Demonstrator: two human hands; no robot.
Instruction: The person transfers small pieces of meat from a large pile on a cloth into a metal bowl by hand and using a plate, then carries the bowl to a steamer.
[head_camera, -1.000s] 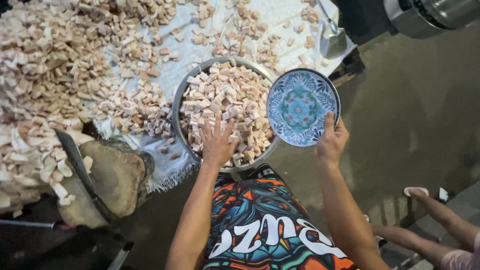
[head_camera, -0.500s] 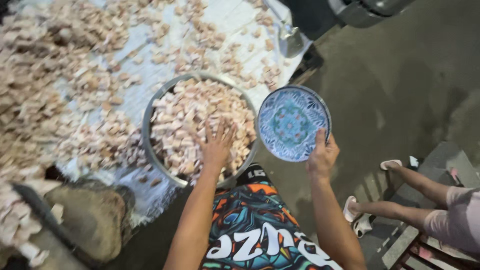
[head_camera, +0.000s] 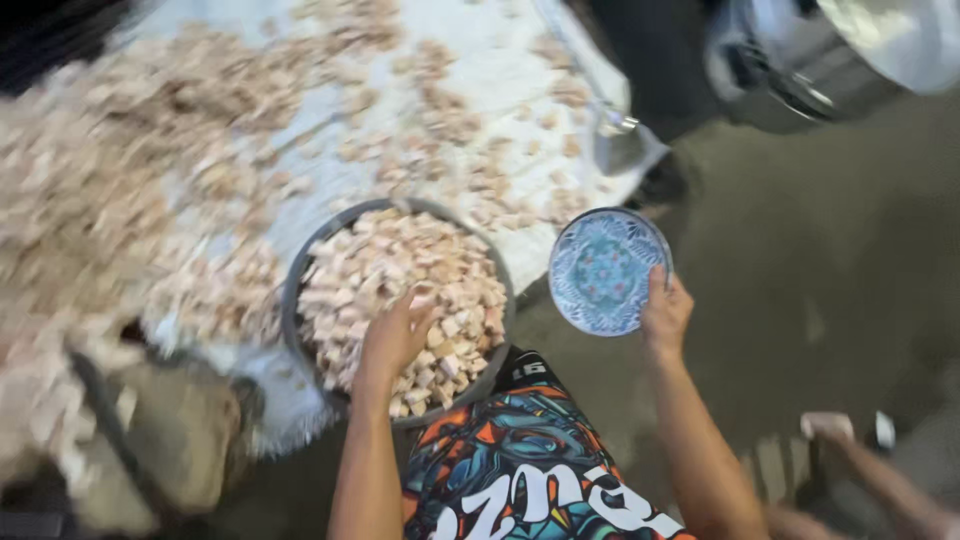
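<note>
item one: left hand, fingers spread a little and curled down into the pale cut pieces that fill the round metal basin; the fingertips are sunk among the pieces, so whether any piece is gripped cannot be told.

item two: right hand, closed on the lower right rim of a small round plate, thumb on the near face, plate tilted with its face toward the camera and held in the air just to the right of the basin, not touching it.

plate: round, blue and white, with a fine flower-like pattern ringing a paler centre and a thin light edge.

basin: grey, wide, heaped nearly to the rim with small pinkish-tan blocks of uneven size; it sits at the near edge of a white sheet.

sheet: spread on the ground, scattered and heaped with more of the same pieces, thickest on the left; blurred.

also in view: patterned shorts in orange, teal and black below the basin; a brown lump at lower left, too blurred to identify; a shiny metal vessel at upper right; dark ground on the right.
</note>
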